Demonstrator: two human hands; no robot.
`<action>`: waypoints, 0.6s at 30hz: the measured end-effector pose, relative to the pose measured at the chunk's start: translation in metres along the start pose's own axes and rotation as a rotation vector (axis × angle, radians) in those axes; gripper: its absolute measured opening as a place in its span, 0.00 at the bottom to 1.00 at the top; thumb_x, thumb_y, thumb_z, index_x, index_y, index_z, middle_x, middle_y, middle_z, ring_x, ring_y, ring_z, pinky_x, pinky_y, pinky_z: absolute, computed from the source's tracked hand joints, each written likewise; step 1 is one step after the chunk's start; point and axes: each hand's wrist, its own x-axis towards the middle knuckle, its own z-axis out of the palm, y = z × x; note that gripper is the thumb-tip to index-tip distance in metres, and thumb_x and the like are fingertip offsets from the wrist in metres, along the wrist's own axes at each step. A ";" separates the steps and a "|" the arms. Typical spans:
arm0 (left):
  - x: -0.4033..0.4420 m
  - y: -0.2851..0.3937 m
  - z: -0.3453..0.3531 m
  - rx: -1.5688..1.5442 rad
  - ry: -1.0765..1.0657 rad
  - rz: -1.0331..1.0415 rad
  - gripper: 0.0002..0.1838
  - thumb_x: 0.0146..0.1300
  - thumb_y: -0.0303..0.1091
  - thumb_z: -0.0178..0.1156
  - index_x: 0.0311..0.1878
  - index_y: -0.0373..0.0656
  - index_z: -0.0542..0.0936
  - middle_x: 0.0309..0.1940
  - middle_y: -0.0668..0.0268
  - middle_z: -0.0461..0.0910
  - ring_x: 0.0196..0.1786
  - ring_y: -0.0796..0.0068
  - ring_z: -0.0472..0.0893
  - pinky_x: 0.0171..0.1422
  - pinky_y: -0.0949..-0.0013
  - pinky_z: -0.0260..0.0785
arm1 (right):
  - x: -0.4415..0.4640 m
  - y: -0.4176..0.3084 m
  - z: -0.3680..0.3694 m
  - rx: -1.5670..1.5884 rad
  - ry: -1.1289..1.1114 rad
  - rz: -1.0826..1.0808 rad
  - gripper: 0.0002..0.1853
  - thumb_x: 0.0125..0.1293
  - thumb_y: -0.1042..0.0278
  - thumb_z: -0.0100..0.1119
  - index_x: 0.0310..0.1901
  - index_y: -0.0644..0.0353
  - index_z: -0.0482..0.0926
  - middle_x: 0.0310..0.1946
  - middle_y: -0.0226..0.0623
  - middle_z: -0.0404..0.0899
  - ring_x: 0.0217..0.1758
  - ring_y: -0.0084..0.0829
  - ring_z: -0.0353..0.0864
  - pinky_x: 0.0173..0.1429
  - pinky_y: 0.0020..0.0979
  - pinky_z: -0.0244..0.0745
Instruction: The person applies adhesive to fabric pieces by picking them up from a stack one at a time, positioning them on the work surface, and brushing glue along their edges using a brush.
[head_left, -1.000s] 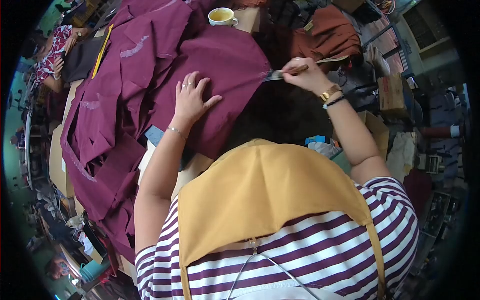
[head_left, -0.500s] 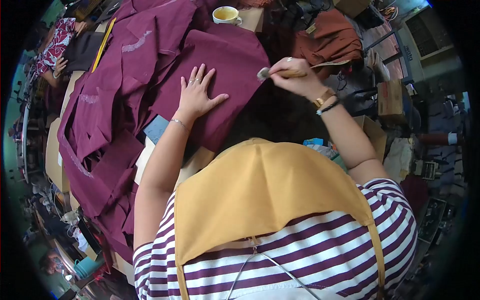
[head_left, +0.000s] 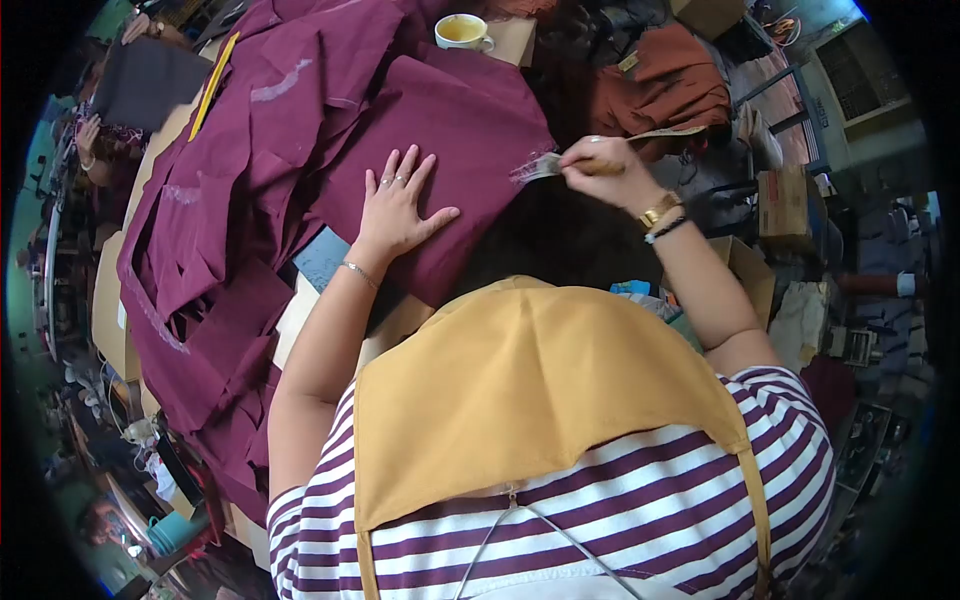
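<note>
Maroon fabric (head_left: pixel 450 110) lies spread in front of me, with more maroon pieces heaped to its left. My left hand (head_left: pixel 400 200) rests flat on the fabric, fingers spread, holding nothing. My right hand (head_left: pixel 605 172) is closed around the wooden handle of a brush (head_left: pixel 540 168). The bristles touch the fabric's right edge, where whitish streaks show. A white cup (head_left: pixel 462 34) with yellowish contents stands beyond the fabric.
Rust-coloured cloth (head_left: pixel 660 85) lies at the upper right, near a cardboard box (head_left: pixel 785 208). A yellow strip (head_left: pixel 214 88) lies on the heaped fabric. At the upper left, another person's hands (head_left: pixel 88 140) hold dark cloth (head_left: pixel 150 82).
The brush moved off the fabric's right edge and came back onto it slightly lower, where whitish streaks now show. The other person's dark cloth has been raised and spread.
</note>
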 end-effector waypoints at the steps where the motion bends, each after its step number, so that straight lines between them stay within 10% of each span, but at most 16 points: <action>1: 0.000 0.000 0.000 0.003 -0.015 -0.007 0.48 0.58 0.74 0.53 0.76 0.54 0.61 0.78 0.60 0.54 0.80 0.53 0.49 0.79 0.37 0.39 | -0.002 0.002 -0.005 -0.015 0.024 -0.008 0.06 0.54 0.71 0.65 0.34 0.61 0.85 0.32 0.41 0.84 0.37 0.36 0.85 0.44 0.31 0.79; 18: 0.018 -0.005 -0.009 -0.141 -0.075 0.016 0.47 0.55 0.75 0.55 0.71 0.51 0.69 0.75 0.57 0.59 0.78 0.52 0.55 0.78 0.38 0.44 | 0.005 -0.043 0.040 0.140 -0.028 -0.248 0.06 0.55 0.73 0.67 0.35 0.62 0.83 0.34 0.41 0.84 0.38 0.39 0.85 0.45 0.33 0.79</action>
